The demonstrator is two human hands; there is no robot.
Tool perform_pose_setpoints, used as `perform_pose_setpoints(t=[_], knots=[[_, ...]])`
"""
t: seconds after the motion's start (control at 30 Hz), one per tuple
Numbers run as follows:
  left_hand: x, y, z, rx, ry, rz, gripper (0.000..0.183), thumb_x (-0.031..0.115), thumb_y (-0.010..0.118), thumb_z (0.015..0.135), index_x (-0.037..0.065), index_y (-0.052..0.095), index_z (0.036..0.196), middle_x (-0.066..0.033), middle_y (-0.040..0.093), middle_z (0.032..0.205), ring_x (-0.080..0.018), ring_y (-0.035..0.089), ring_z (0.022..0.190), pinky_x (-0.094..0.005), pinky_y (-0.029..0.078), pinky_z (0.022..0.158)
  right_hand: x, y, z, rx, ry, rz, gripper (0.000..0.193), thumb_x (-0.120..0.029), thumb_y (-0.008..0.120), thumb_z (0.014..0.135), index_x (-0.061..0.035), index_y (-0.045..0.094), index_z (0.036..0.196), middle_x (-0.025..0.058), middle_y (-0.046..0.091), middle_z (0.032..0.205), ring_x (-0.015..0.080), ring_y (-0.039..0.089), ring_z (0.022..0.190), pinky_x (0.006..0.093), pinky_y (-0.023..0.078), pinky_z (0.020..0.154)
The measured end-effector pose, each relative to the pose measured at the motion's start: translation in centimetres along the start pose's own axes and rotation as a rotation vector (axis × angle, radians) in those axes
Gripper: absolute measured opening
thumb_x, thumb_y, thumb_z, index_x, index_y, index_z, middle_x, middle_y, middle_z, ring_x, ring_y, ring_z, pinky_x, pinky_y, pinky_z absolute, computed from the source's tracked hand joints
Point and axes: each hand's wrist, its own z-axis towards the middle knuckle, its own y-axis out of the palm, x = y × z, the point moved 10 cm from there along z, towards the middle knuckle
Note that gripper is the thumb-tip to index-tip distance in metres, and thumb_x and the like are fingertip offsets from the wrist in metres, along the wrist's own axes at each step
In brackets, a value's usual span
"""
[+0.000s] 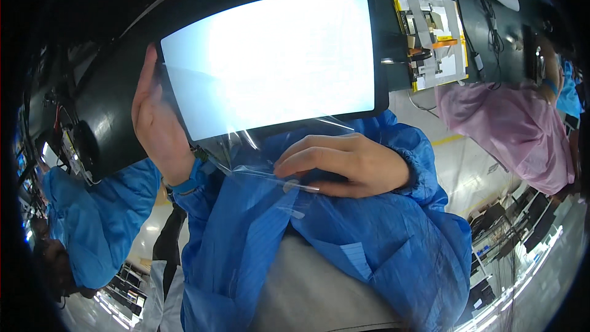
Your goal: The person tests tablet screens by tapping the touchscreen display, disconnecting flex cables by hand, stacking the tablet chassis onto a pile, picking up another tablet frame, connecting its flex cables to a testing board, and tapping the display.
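A flat display panel [273, 61] with a lit white screen and black frame is held up in front of me. My left hand [157, 120] grips its left edge, palm against the frame. My right hand [344, 163] sits below the panel's lower edge, fingers pinched on a clear plastic film [258, 154] that hangs off the screen's bottom. Both arms wear blue sleeves, and a blue strap is on my left wrist.
A dark work surface [110, 104] lies behind the panel. A yellow tray with circuit parts and cables [433, 40] sits at the upper right. A person in a pink coat [510, 126] is on the right, another in blue [98, 221] on the left.
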Motion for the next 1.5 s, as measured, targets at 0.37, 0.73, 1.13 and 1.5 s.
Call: perform_pose_setpoints(t=[0.37, 0.73, 1.13, 1.5], knots=[[1.4, 0.2, -0.7, 0.111, 0.062, 0.2, 0.04, 0.008, 0.044, 0.089, -0.002, 0.053, 0.126, -0.0166, 0.045, 0.138, -0.0252, 0.047, 0.124, -0.0352, 0.034, 0.107, -1.0, -0.3, 0.3, 0.043, -0.05, -0.029, 0.042, -0.005, 0.067, 0.079, 0.0007, 0.054, 0.119, 0.0188, 0.058, 0.119, 0.0332, 0.059, 0.109, 0.0397, 0.05, 0.093], [5.6, 1.6, -2.3, 0.095, 0.342, 0.615, 0.008, 0.011, 0.059, 0.083, 0.005, 0.061, 0.088, -0.0186, 0.051, 0.133, -0.031, 0.047, 0.123, -0.04, 0.034, 0.104, -5.3, -7.0, -3.2, 0.654, -0.36, -0.504, 0.06, -0.011, 0.072, 0.071, 0.0031, 0.048, 0.125, 0.0231, 0.052, 0.123, 0.0368, 0.053, 0.114, 0.0437, 0.042, 0.096], [6.3, 12.3, -8.1, -0.637, 0.345, 0.536, 0.02, 0.024, 0.081, 0.065, 0.017, 0.065, 0.076, -0.005, 0.059, 0.124, -0.0243, 0.054, 0.112, -0.0453, 0.035, 0.1, -5.4, -6.4, 2.9, 0.407, -0.084, -1.093, 0.019, -0.001, 0.058, 0.06, -0.0115, 0.06, 0.076, 0.0027, 0.057, 0.074, 0.0266, 0.059, 0.098, 0.0657, 0.013, 0.109], [6.2, -0.1, -3.2, 0.191, 0.257, 0.659, 0.042, 0.027, 0.05, 0.089, 0.006, 0.056, 0.125, -0.0151, 0.048, 0.133, -0.0307, 0.043, 0.121, -0.0411, 0.032, 0.101, -3.5, -14.7, 0.4, 0.664, 0.31, -0.937, 0.012, -0.019, 0.051, 0.073, -0.0084, 0.05, 0.069, 0.0194, 0.054, 0.129, 0.0365, 0.038, 0.133, 0.0555, 0.01, 0.113]])
